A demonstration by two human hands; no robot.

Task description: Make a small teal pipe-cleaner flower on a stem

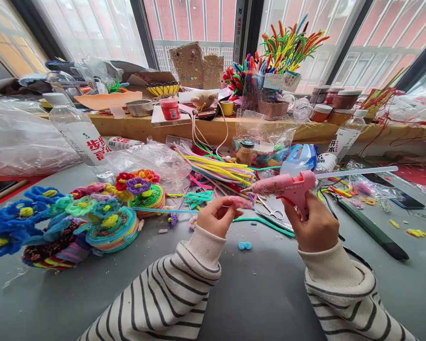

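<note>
My right hand (317,225) is wrapped round the handle of a pink glue gun (286,186), a long clear glue stick (358,172) poking out of its back. The nozzle points left, close to a small fuzzy pink pipe-cleaner piece (240,203) pinched in my left hand (215,215). Whether nozzle and piece touch, I cannot tell. A light blue strip (165,210) runs leftward from behind my left hand. Beneath the glue gun lie scissors (271,208) and a teal pipe cleaner (266,223). Two small blue coils (244,245) rest on the grey table (255,293).
Colourful pipe-cleaner flowers (24,208) and round fuzzy cakes (113,229) stand at left. Loose pipe cleaners (216,163) are heaped behind my hands. Water bottles (76,130), a glass jar (245,152) and a dark green tool (374,229) lie around. A crowded ledge (156,130) spans the back.
</note>
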